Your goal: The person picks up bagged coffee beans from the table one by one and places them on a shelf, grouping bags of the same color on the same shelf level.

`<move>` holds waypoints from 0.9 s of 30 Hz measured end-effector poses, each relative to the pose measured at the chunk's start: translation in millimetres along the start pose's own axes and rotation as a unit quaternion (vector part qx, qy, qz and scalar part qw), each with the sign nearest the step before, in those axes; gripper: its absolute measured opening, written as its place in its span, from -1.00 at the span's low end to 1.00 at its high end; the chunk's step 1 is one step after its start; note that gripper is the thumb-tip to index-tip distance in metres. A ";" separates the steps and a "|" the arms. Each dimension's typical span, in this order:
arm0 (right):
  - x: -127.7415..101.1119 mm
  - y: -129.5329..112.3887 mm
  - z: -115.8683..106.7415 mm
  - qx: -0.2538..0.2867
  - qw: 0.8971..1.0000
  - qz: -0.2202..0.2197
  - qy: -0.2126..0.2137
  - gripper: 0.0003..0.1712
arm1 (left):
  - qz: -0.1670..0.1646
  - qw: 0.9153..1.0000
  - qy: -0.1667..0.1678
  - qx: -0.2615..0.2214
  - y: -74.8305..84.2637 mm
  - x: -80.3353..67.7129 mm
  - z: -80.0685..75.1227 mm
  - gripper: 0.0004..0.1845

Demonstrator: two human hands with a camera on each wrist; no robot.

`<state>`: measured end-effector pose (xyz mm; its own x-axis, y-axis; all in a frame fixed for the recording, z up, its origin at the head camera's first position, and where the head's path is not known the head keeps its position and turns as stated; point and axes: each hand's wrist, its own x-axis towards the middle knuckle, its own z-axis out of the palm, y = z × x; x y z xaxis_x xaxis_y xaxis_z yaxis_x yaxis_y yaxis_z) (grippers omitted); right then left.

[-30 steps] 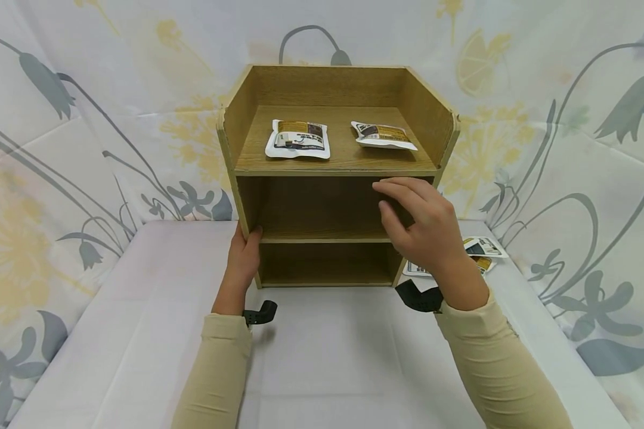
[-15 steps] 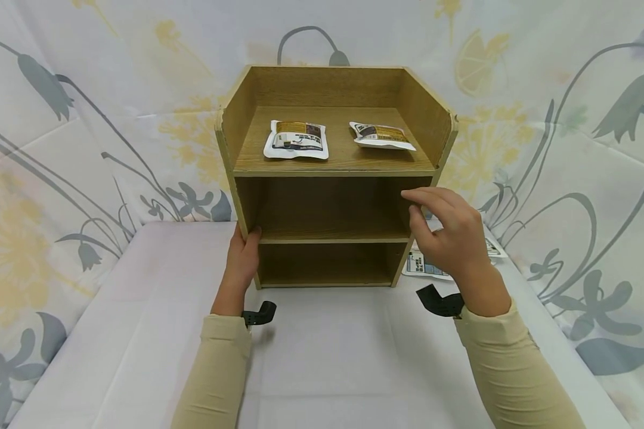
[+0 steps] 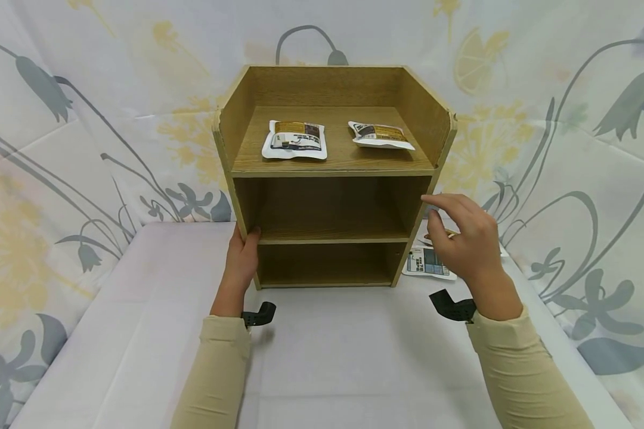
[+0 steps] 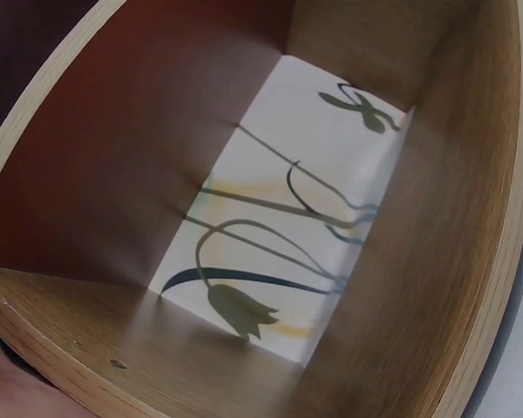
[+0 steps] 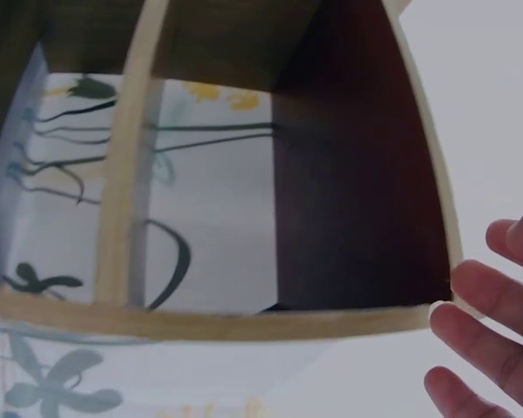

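A wooden shelf unit (image 3: 327, 241) with a walled top and two compartments stands upright on the white cloth. At its left side panel, my left hand (image 3: 240, 262) grips the edge, thumb in front and the other fingers hidden behind. Beside the right panel hovers my right hand (image 3: 469, 241), fingers loosely bent with nothing in them; the right wrist view has its fingers (image 5: 497, 322) close to the unit's corner. On the top board lie two white pouches with brown and dark print, the left pouch (image 3: 294, 140) flat and the right pouch (image 3: 381, 136) turned askew.
More printed pouches (image 3: 428, 263) lie on the white cloth (image 3: 322, 357) to the right of the unit, partly behind my right hand. A flower-patterned fabric (image 3: 112, 119) hangs behind and on both sides. It shows through the unit's open back in both wrist views.
My right hand has moved to the right and slightly down, from in front of the middle compartment to beside the right panel, uncovering a pouch on the cloth. The left hand keeps its grip.
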<state>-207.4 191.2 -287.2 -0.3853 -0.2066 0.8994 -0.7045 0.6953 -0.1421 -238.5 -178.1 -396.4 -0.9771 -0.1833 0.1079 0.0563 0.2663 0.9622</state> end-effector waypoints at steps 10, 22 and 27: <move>-16.0 16.8 -2.1 -0.024 0.998 0.038 -0.033 -0.68 | 0.002 1.000 -0.002 -0.001 -1.7 0.7 0.7 -0.41; -32.1 38.2 -2.7 -0.062 0.990 0.089 -0.095 -0.66 | 0.003 1.000 -0.004 -0.002 -0.1 -0.8 0.0 -0.39; -40.4 49.5 -2.2 -0.076 0.983 0.112 -0.124 -0.63 | 0.003 1.000 -0.006 0.002 -0.2 -0.5 -0.1 -0.38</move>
<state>-225.4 235.4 -329.6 -0.6668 -0.1855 0.7218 -0.4956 0.8337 -0.2436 -238.0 -178.1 -396.6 -0.9792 -0.1706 0.1102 0.0609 0.2710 0.9606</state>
